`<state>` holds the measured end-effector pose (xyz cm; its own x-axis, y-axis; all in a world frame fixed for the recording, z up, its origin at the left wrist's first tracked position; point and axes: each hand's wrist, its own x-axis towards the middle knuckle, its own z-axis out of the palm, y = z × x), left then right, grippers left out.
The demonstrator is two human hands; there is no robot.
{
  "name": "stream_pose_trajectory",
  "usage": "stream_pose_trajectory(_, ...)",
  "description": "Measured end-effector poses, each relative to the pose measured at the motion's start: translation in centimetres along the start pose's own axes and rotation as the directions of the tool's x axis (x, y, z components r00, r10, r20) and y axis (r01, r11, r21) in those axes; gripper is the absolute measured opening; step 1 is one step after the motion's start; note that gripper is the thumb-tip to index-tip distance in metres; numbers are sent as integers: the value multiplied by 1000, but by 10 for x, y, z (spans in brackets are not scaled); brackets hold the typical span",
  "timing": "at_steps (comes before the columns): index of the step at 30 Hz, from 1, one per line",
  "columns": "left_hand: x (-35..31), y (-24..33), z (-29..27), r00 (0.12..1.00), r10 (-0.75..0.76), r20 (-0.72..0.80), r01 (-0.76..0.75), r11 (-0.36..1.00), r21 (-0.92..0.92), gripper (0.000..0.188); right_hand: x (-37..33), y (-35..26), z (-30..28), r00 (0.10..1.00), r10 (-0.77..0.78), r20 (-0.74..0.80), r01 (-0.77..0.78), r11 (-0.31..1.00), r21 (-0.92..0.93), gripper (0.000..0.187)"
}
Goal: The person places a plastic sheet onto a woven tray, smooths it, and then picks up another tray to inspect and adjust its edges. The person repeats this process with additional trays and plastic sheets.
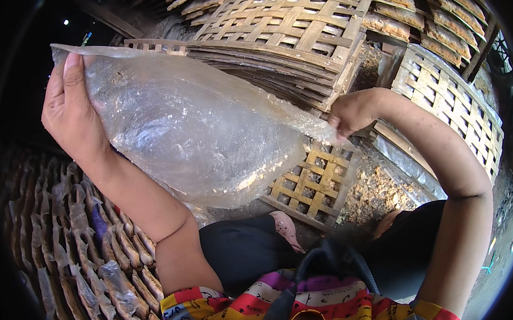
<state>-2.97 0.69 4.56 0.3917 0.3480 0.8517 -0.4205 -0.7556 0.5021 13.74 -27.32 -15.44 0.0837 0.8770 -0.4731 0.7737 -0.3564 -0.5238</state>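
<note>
A large, cloudy clear plastic sheet (201, 123) hangs stretched between my two hands, sagging in the middle with pale crumbs stuck to it. My left hand (75, 112) is closed on its upper left corner, the thumb pressed over the edge. At the opposite end, my right hand (353, 111) pinches the sheet's right corner, in front of a stack of woven bamboo trays (295, 52). Beneath the sheet's lower right edge lies one bamboo lattice tray (309, 192), partly covered from view by the plastic.
Rows of plastic-wrapped brown slabs (129, 246) fill the lower left, close to my left forearm. More slabs (397, 16) sit on racks at the upper right. Another lattice tray (431, 90) leans behind my right arm. Pale crumbs (375, 194) are scattered by my feet.
</note>
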Motion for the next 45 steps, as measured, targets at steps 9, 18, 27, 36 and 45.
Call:
stream_pose_trajectory(9, -12, 20, 1, 997, -30, 72, 29, 1000, 9, 20, 7, -47, -12, 937, -149, -315, 150, 988, -22, 67)
stream_pose_trajectory(18, -30, 33, 4, 997, 38, 63, -35, 998, -51, 18, 67, -34, 51, 383, 148, -912, 126, 969, 211, 83)
stream_pose_trajectory(27, -9, 21, -47, 997, -65, 49, 57, 986, 155, 22, 57, -24, 19, 465, 114, -878, 94, 980, 176, 20)
stream_pose_trajectory(36, -55, -43, 10, 691, -64, 720, -333, 856, 396, 92, 17, -44, -17, 611, -114, -784, -18, 987, -158, 26)
stream_pose_trajectory(45, -116, -82, 74, -87, -216, 972, 362, 902, 233, 13, -24, -65, -45, 883, 41, -468, -134, 977, -168, 14)
